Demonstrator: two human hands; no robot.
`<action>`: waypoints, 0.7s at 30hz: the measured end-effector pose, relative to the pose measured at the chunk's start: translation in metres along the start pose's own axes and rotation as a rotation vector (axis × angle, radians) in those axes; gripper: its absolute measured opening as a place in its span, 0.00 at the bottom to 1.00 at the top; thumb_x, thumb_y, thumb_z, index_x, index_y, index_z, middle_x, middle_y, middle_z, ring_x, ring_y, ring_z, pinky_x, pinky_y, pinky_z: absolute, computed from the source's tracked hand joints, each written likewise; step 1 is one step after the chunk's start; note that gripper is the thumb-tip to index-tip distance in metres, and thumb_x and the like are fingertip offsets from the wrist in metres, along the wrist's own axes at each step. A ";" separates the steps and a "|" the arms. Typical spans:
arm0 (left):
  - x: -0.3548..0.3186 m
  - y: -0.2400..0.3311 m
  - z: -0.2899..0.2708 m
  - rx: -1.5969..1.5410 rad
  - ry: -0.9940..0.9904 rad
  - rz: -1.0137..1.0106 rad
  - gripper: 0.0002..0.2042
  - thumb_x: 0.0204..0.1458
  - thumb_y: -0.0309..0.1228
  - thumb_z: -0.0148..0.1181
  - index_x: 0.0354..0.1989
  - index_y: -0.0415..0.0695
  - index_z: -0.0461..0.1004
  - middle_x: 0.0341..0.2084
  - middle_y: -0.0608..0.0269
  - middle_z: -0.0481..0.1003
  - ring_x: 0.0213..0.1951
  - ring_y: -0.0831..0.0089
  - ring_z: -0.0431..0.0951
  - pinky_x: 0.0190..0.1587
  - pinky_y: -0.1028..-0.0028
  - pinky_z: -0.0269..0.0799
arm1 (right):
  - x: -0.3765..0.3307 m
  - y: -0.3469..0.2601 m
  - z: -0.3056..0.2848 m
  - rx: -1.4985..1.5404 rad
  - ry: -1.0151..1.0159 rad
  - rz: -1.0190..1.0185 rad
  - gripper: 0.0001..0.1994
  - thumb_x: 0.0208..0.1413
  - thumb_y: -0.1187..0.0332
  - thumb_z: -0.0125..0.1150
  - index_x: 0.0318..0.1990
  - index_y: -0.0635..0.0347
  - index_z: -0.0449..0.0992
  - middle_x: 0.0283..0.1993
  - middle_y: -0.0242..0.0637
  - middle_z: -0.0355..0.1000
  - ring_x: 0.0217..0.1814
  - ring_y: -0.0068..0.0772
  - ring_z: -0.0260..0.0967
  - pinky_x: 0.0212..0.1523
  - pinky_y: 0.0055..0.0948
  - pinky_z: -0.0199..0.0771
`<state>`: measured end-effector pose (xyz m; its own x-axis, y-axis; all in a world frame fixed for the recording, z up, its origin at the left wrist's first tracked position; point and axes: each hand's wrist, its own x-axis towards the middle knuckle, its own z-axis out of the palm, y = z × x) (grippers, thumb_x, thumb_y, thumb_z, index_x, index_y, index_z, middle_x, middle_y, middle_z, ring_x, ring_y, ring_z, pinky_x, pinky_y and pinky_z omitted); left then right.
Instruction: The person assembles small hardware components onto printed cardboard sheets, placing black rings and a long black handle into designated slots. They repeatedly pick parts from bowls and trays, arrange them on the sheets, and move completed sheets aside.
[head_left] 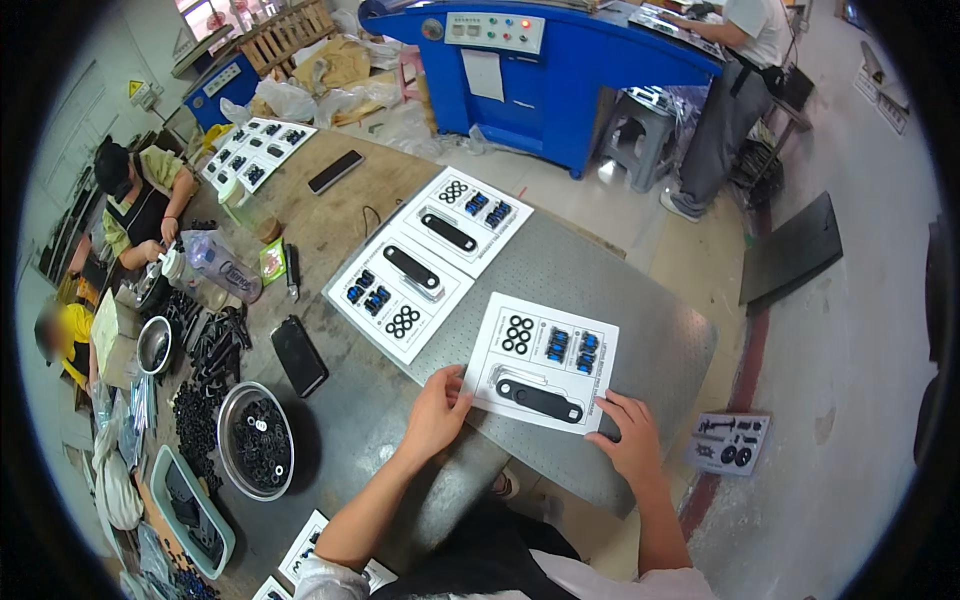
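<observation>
Left hand (436,408) flat and open on the near left corner of a card (545,362); right hand (630,437) open, fingertips on its near right corner. Card flat on the grey surface (650,320), near edge. Two more cards (430,260) just beyond.

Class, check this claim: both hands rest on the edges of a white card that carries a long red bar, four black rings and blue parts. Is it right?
Not quite. The head view shows the left hand and right hand on the white card, but its long bar is black, not red. The rings and blue parts are as stated.
</observation>
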<state>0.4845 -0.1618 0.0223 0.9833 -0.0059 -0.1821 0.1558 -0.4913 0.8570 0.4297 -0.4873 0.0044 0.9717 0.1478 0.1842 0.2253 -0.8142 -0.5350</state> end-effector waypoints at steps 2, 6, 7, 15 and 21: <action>0.024 -0.002 0.005 0.037 0.022 0.053 0.23 0.57 0.30 0.61 0.60 0.35 0.67 0.44 0.50 0.76 0.41 0.64 0.79 0.47 0.67 0.76 | 0.007 -0.003 0.004 0.005 0.051 0.039 0.29 0.43 0.58 0.76 0.56 0.53 0.77 0.60 0.34 0.71 0.60 0.42 0.67 0.60 0.40 0.69; 0.065 -0.005 0.016 0.018 0.119 0.134 0.21 0.54 0.30 0.61 0.56 0.33 0.70 0.43 0.48 0.77 0.41 0.60 0.78 0.46 0.65 0.75 | 0.019 -0.013 0.014 0.004 0.140 0.086 0.29 0.41 0.58 0.78 0.54 0.54 0.78 0.58 0.35 0.72 0.59 0.43 0.67 0.57 0.40 0.70; 0.072 -0.004 0.019 0.009 0.146 0.163 0.21 0.53 0.30 0.61 0.54 0.33 0.71 0.42 0.47 0.77 0.41 0.57 0.77 0.46 0.64 0.74 | 0.023 -0.013 0.016 0.001 0.167 0.084 0.29 0.40 0.58 0.78 0.53 0.55 0.78 0.57 0.36 0.72 0.58 0.43 0.67 0.57 0.40 0.70; 0.110 0.010 0.031 0.127 0.008 0.345 0.26 0.57 0.34 0.60 0.62 0.36 0.66 0.66 0.41 0.61 0.68 0.46 0.58 0.71 0.59 0.54 | 0.051 -0.020 0.038 -0.101 0.316 0.147 0.27 0.41 0.57 0.77 0.50 0.55 0.78 0.54 0.34 0.72 0.54 0.43 0.68 0.53 0.40 0.71; 0.108 0.006 0.054 0.422 0.022 0.443 0.31 0.60 0.39 0.57 0.67 0.34 0.60 0.72 0.42 0.50 0.74 0.47 0.48 0.74 0.59 0.48 | 0.074 -0.017 0.044 -0.167 0.345 0.118 0.27 0.42 0.56 0.77 0.50 0.54 0.79 0.52 0.33 0.73 0.52 0.42 0.69 0.51 0.39 0.72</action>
<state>0.5861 -0.2124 -0.0187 0.9486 -0.2722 0.1617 -0.3144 -0.7490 0.5833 0.5009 -0.4381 -0.0096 0.9028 -0.1266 0.4109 0.0709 -0.8987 -0.4327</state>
